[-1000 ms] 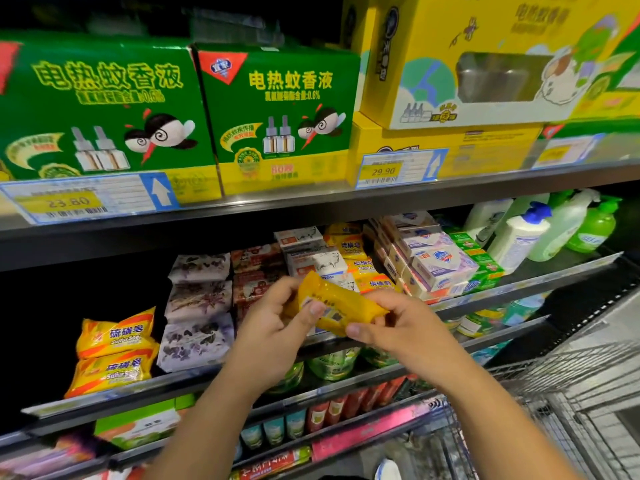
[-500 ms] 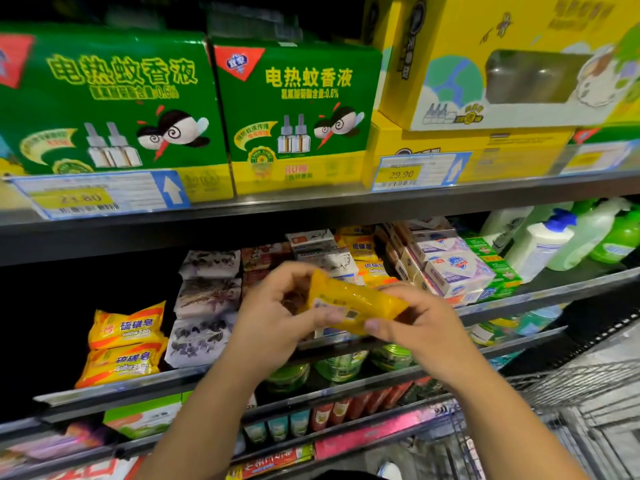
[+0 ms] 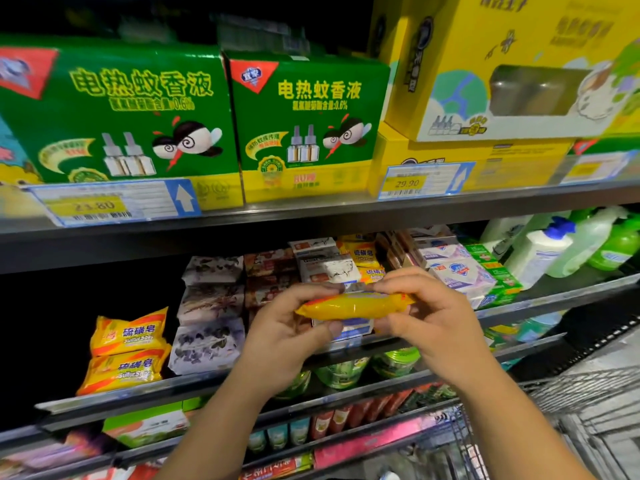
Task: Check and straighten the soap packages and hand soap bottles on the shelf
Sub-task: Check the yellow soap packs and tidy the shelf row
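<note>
Shelf [image 3: 540,301]: soap stacks [image 3: 207,327] behind.
Change: yellow soap pack [image 3: 353,306], tilted before, now level.
Hands: my left hand [image 3: 280,337] and right hand [image 3: 433,323] grip it.
Hidden: its label.

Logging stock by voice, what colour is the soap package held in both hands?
Yellow; the soap package shows best in the head view.

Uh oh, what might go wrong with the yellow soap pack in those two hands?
The yellow soap pack is held in the air only by its ends, left hand and right hand, so it might slip and fall. Pushing it back carelessly might topple the stacked white soap packs nearby.
</note>
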`<state>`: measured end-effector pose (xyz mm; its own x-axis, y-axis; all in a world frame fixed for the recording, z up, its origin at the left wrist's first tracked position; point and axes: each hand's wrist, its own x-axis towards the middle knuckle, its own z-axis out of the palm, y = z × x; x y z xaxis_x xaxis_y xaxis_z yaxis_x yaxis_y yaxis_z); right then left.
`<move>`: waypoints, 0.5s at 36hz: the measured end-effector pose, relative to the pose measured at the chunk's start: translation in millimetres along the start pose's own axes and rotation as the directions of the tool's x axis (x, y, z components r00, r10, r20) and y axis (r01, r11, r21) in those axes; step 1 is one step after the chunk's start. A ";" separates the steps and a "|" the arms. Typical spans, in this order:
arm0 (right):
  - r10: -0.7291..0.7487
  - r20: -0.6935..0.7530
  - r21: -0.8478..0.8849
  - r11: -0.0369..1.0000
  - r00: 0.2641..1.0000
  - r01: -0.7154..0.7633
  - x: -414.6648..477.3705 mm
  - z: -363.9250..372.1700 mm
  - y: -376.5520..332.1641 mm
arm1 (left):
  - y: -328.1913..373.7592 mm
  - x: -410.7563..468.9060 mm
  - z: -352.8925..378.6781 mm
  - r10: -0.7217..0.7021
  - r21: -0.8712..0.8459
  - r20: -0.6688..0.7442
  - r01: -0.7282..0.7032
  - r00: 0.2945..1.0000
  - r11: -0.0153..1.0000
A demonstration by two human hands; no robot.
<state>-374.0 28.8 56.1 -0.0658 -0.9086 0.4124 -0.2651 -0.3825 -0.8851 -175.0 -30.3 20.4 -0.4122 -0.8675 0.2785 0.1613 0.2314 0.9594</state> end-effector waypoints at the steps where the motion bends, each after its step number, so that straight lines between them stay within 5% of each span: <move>1: 0.052 -0.012 0.057 0.997 0.999 -0.051 0.2 0.6 -0.4 | 4.3 1.4 0.7 -0.001 0.000 -0.008 0.001 1.000 1.000; 6: 0.316 -0.068 0.226 0.929 0.946 -0.294 4.6 6.5 -3.1 | 29.0 11.0 10.2 -0.183 -0.097 -0.054 0.177 0.982 0.979; 10: 0.616 0.011 0.066 0.785 0.788 -0.615 6.8 8.4 -1.0 | 33.0 19.3 9.6 -0.512 -0.073 0.003 0.511 0.859 0.857; 13: 0.695 0.071 -0.002 0.718 0.716 -0.696 5.4 8.2 1.3 | 26.3 21.4 5.4 -0.592 -0.015 0.029 0.593 0.805 0.805; 18: 0.592 0.043 0.042 0.803 0.804 -0.594 7.0 2.3 4.2 | 25.3 24.5 2.9 -0.525 -0.032 0.034 0.526 0.850 0.850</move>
<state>-373.3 20.5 54.7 -0.1683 -0.9648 -0.2020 -0.1338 0.2254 -0.9650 -183.6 -44.4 51.7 -0.4655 -0.8442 -0.2656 -0.0513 -0.2738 0.9604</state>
